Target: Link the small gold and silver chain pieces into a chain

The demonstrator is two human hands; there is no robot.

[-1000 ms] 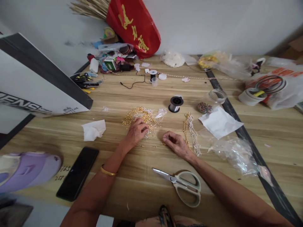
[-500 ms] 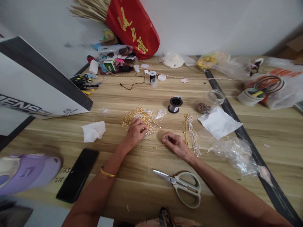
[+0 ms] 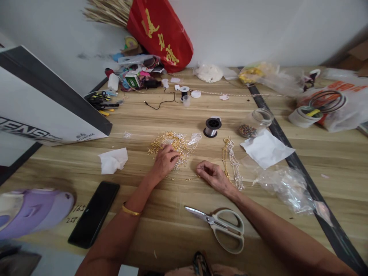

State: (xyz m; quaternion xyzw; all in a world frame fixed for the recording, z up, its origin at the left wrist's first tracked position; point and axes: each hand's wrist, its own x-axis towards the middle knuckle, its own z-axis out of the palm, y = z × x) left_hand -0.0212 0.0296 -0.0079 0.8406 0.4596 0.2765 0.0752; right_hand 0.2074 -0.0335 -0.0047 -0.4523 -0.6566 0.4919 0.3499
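Our left hand (image 3: 166, 161) bends down over the near side of a tangled gold-and-silver pile (image 3: 170, 138), its fingers curled; whether they pinch anything we cannot tell. Our right hand (image 3: 212, 174) lies on its side with fingers curled in and thumb near the forefinger, and a thin gold chain (image 3: 191, 178) runs from below our left hand up to those fingertips, though the grip itself is hidden. Just right of our right hand lie a gold strand (image 3: 224, 153) and a silver strand (image 3: 236, 165), partly covered by it. Between our forearms, nearer us than both hands, the scissors (image 3: 211, 219) point their blades leftward. A wire spool (image 3: 212, 127) stands beyond our right hand, and farther right are a jar (image 3: 260, 117) of beads, white paper (image 3: 266, 148) and crumpled clear plastic (image 3: 287, 189). Left of our left hand we see a tissue (image 3: 113, 160), with a black phone (image 3: 94, 214) beside our forearm. Farther left, a large box (image 3: 51, 103) bears bold letters, partly cut off, seemingly ending "ENS". Near the phone, "165" and "258" are handwritten on the table (image 3: 161, 226). Far beyond our hands, a red bag (image 3: 163, 34) carries gold characters.
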